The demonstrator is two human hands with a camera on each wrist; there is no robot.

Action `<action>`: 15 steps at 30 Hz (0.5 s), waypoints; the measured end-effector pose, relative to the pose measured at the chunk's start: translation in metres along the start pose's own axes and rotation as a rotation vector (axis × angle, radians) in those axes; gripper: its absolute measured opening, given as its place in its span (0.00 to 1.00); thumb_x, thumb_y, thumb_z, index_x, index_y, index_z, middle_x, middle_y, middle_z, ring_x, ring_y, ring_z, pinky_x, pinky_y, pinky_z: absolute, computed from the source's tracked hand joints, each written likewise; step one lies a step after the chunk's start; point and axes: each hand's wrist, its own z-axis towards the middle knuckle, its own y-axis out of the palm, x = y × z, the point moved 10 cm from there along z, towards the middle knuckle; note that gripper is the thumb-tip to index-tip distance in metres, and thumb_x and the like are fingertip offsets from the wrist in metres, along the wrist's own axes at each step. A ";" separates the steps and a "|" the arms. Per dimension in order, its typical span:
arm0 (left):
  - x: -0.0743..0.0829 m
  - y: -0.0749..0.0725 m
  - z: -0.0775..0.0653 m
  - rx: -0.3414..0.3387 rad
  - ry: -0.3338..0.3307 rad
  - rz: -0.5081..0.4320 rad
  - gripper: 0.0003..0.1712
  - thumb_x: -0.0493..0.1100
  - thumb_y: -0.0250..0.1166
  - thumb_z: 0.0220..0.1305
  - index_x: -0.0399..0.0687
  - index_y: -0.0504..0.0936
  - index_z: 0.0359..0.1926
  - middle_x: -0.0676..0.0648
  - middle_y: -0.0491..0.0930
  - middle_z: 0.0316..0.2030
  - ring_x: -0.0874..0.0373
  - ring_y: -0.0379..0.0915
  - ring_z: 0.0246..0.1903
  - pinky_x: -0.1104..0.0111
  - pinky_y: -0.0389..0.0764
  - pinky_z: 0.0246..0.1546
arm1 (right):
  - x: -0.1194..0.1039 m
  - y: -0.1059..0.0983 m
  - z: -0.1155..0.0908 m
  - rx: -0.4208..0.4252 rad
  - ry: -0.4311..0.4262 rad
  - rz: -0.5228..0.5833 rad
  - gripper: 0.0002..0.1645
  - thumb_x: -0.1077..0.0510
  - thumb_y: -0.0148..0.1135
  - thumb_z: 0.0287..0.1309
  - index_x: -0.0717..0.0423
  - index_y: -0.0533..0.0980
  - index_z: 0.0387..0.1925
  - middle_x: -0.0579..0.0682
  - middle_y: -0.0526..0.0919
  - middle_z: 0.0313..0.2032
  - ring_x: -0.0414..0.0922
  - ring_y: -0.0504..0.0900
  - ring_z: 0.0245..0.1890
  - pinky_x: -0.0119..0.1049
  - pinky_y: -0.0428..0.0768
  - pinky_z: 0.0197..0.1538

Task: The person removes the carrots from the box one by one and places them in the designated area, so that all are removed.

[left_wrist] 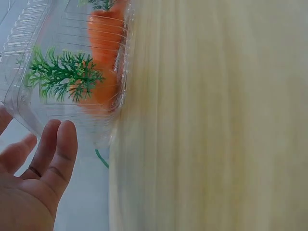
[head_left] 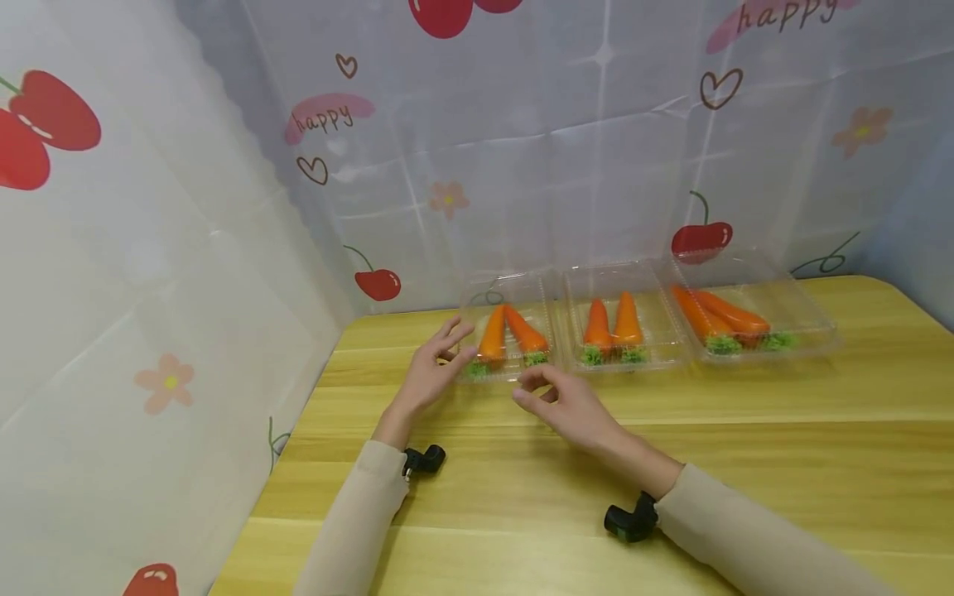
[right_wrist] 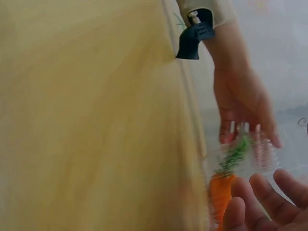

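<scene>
My left hand point(head_left: 432, 368) is at the left side of a clear plastic box point(head_left: 514, 285), its fingers spread and loosely bent. In the left wrist view its fingertips are right at the box's wall point(left_wrist: 24, 103). Inside that box lie two orange carrots point(head_left: 492, 335) with green leafy tops toward me. My right hand point(head_left: 570, 406) hovers by the box's front right corner, fingers relaxed and thumb apart from them, nothing between them. The right wrist view has its fingers point(right_wrist: 262, 190) in front of the box, with the left hand point(right_wrist: 243, 98) on the far side.
To the right stand a second clear box point(head_left: 659, 352) with two carrots point(head_left: 626, 319) and a third clear box point(head_left: 808, 327) with two more carrots point(head_left: 734, 314). All three line the back of the wooden table point(head_left: 514, 513), before a printed curtain point(head_left: 522, 190).
</scene>
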 end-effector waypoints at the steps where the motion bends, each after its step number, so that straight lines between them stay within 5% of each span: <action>1: 0.000 0.000 -0.002 0.002 -0.002 0.004 0.29 0.61 0.62 0.73 0.65 0.75 0.72 0.57 0.58 0.80 0.53 0.79 0.41 0.65 0.81 0.43 | 0.004 0.003 0.001 -0.010 0.024 0.025 0.28 0.37 0.63 0.69 0.50 0.79 0.59 0.50 0.84 0.53 0.49 0.84 0.41 0.41 0.83 0.40; 7: 0.005 0.000 -0.011 0.006 -0.007 0.017 0.32 0.62 0.63 0.71 0.64 0.74 0.72 0.54 0.55 0.81 0.54 0.75 0.29 0.68 0.79 0.36 | 0.019 0.018 0.005 -0.046 0.128 0.177 0.24 0.43 0.63 0.71 0.56 0.79 0.56 0.59 0.84 0.47 0.51 0.84 0.36 0.42 0.84 0.36; 15: 0.010 -0.002 -0.024 0.048 -0.046 0.025 0.36 0.66 0.67 0.66 0.66 0.73 0.73 0.60 0.51 0.81 0.54 0.75 0.26 0.67 0.80 0.34 | 0.027 0.028 0.012 -0.033 0.236 0.341 0.24 0.48 0.60 0.74 0.64 0.79 0.56 0.62 0.85 0.45 0.49 0.83 0.33 0.39 0.83 0.36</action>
